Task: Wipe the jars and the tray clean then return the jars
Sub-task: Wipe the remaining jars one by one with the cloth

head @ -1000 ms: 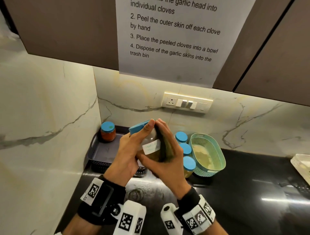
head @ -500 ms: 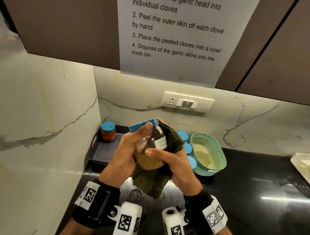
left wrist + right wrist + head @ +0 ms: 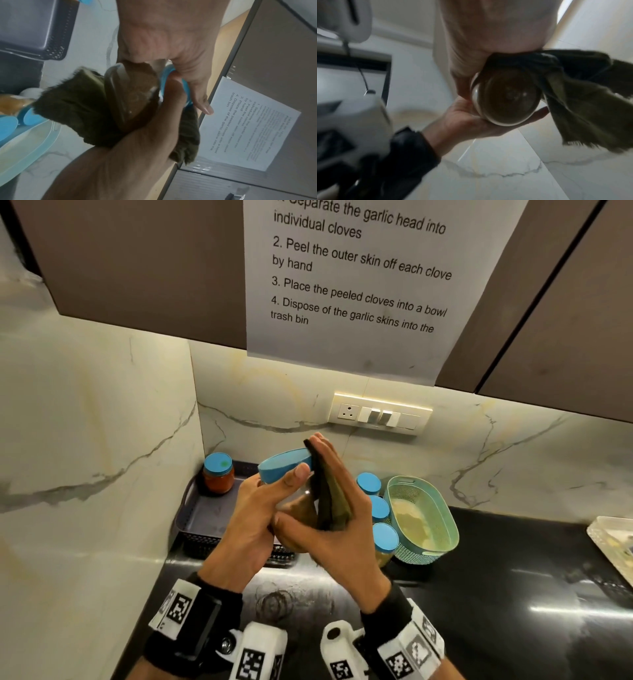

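Observation:
My left hand (image 3: 253, 525) grips a glass jar (image 3: 298, 501) of brownish powder with a blue lid (image 3: 284, 469). It holds the jar tilted above the counter, with the thumb near the lid. My right hand (image 3: 342, 508) clasps a dark green cloth (image 3: 334, 501) against the jar's right side, fingers stretched along it and thumb under the jar. The right wrist view shows the jar's base (image 3: 508, 94) with the cloth (image 3: 582, 108) hanging beside it. A dark tray (image 3: 212, 515) in the corner holds one red-filled jar (image 3: 218, 477).
Three blue-lidded jars (image 3: 379, 507) stand in a row on the black counter between the tray and a teal perforated basket (image 3: 421, 518). A white container (image 3: 613, 539) sits at the far right. Marble walls close the corner; cabinets and a paper sheet hang overhead.
The right hand slid the cloth from round the jar's lower body up along its right side, and its fingers straightened. The jar's lid end tipped further left.

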### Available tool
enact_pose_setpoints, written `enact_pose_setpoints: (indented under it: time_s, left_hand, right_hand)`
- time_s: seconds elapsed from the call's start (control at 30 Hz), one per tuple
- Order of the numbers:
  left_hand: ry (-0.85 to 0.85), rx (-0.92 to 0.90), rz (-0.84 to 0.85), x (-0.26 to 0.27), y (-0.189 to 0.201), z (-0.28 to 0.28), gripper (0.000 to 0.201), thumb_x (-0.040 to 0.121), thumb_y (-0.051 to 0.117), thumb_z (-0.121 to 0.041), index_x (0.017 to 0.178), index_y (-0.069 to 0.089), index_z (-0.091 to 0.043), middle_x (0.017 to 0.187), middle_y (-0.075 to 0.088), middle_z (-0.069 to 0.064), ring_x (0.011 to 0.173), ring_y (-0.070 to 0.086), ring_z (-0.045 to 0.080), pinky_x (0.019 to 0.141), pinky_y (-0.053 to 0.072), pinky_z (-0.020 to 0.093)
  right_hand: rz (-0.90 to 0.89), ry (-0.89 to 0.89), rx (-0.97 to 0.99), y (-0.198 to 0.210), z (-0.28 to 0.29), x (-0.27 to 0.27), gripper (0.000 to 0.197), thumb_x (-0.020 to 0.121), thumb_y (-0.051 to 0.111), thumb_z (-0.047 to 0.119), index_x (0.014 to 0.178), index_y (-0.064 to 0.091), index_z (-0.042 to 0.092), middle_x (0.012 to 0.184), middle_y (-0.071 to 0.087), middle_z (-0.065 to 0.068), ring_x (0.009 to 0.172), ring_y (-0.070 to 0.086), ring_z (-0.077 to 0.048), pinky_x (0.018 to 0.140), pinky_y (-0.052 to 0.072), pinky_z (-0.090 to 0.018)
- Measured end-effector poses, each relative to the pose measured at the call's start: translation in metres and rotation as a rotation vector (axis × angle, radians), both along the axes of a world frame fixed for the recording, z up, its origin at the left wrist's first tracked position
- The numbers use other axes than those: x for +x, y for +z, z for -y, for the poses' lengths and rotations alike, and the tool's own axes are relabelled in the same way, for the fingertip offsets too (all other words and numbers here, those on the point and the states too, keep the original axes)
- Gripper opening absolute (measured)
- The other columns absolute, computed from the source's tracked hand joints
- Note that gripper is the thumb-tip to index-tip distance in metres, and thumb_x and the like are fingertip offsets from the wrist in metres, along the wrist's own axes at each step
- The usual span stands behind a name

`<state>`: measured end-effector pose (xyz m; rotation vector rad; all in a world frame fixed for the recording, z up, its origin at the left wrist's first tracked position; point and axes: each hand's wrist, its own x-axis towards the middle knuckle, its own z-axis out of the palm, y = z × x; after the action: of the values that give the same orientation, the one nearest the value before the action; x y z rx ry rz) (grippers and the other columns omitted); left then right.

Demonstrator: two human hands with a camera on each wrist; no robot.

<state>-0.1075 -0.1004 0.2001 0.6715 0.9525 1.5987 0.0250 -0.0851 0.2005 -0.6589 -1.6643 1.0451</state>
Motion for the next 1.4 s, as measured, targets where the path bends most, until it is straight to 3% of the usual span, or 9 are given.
enact_pose_setpoints:
  time_s: [0.17, 0.33, 0.5, 0.63, 0.8, 0.87, 1.0, 1.2, 1.4]
  left_hand:
    - [-0.009, -0.069, 0.081, 0.005, 0.0, -0.004, 0.093, 0.043, 0.098, -0.056, 0.117, 0.069, -0.008, 0.108, 0.077, 0.013, 0.106, 0.074, 0.035, 0.084, 0.061, 0.042]
    - [0.026, -0.099, -0.017, 0.007, -0.002, -0.006, 0.092, 0.047, 0.094, -0.055, 0.121, 0.069, -0.006, 0.108, 0.076, 0.015, 0.106, 0.073, 0.035, 0.089, 0.058, 0.045]
    - [-0.223, -0.015, -0.133, -0.013, 0.001, 0.002, 0.098, 0.045, 0.095, -0.066, 0.121, 0.071, -0.008, 0.108, 0.075, 0.01, 0.099, 0.07, 0.023, 0.087, 0.056, 0.039]
    - [-0.246, -0.023, -0.128, -0.01, 0.004, 0.002, 0.088, 0.044, 0.096, -0.065, 0.111, 0.077, -0.011, 0.107, 0.075, 0.012, 0.099, 0.071, 0.022, 0.086, 0.055, 0.038]
    - [-0.112, -0.057, -0.038, -0.002, 0.001, 0.002, 0.105, 0.026, 0.098, -0.065, 0.112, 0.074, -0.009, 0.098, 0.077, 0.01, 0.09, 0.073, 0.024, 0.078, 0.057, 0.038]
    - [-0.079, -0.043, -0.029, -0.002, 0.002, 0.004, 0.113, 0.027, 0.099, -0.064, 0.119, 0.071, -0.006, 0.1, 0.076, 0.011, 0.093, 0.073, 0.025, 0.076, 0.06, 0.035]
    - [-0.048, 0.003, 0.016, -0.001, 0.001, 0.007, 0.105, 0.033, 0.102, -0.057, 0.12, 0.071, -0.008, 0.104, 0.077, 0.009, 0.097, 0.075, 0.025, 0.078, 0.063, 0.036]
    - [0.09, 0.043, 0.067, -0.004, 0.008, 0.0, 0.121, 0.037, 0.1, -0.062, 0.133, 0.062, 0.002, 0.128, 0.068, 0.025, 0.113, 0.067, 0.04, 0.095, 0.056, 0.048]
    - [0.096, 0.07, 0.081, -0.001, 0.014, -0.004, 0.118, 0.035, 0.099, -0.063, 0.13, 0.063, -0.001, 0.116, 0.071, 0.014, 0.107, 0.068, 0.031, 0.083, 0.06, 0.038]
  right_hand:
    - [0.115, -0.11, 0.309, -0.015, -0.001, 0.001, 0.087, 0.076, 0.09, 0.004, 0.152, 0.048, 0.013, 0.163, 0.045, -0.005, 0.151, 0.043, -0.026, 0.118, 0.044, -0.054]
    - [-0.015, -0.024, -0.281, -0.007, -0.002, 0.008, 0.082, 0.071, 0.092, -0.003, 0.141, 0.057, 0.021, 0.117, 0.076, 0.016, 0.11, 0.073, -0.005, 0.091, 0.06, -0.024]
    - [-0.123, 0.274, -0.613, 0.004, -0.022, 0.032, 0.075, 0.07, 0.087, 0.014, 0.141, 0.062, 0.023, 0.133, 0.067, -0.025, 0.113, 0.069, -0.037, 0.098, 0.056, -0.051]
    - [-0.178, 0.294, -0.667, 0.007, -0.025, 0.036, 0.08, 0.069, 0.084, 0.016, 0.145, 0.06, 0.021, 0.138, 0.065, -0.022, 0.131, 0.058, -0.051, 0.109, 0.048, -0.064]
    - [-0.109, 0.13, -0.388, 0.003, -0.003, 0.026, 0.061, 0.074, 0.091, 0.012, 0.126, 0.071, 0.037, 0.122, 0.076, -0.007, 0.119, 0.07, -0.03, 0.101, 0.058, -0.05]
    - [-0.105, 0.083, -0.243, 0.001, 0.006, 0.022, 0.068, 0.078, 0.087, -0.005, 0.135, 0.065, 0.023, 0.126, 0.075, 0.001, 0.123, 0.069, -0.018, 0.101, 0.058, -0.034]
    - [-0.037, 0.005, 0.112, -0.011, 0.015, 0.012, 0.076, 0.082, 0.083, -0.006, 0.15, 0.047, -0.002, 0.161, 0.046, -0.011, 0.151, 0.043, -0.03, 0.118, 0.043, -0.054]
    - [0.119, -0.194, 0.444, -0.036, 0.023, -0.002, 0.049, 0.104, 0.062, 0.028, 0.15, 0.047, 0.017, 0.164, 0.043, -0.002, 0.158, 0.026, -0.038, 0.126, 0.027, -0.056]
    - [0.01, -0.159, 0.328, -0.027, 0.019, 0.0, 0.042, 0.107, 0.054, 0.035, 0.148, 0.049, 0.026, 0.164, 0.041, 0.016, 0.158, 0.029, -0.032, 0.127, 0.028, -0.056]
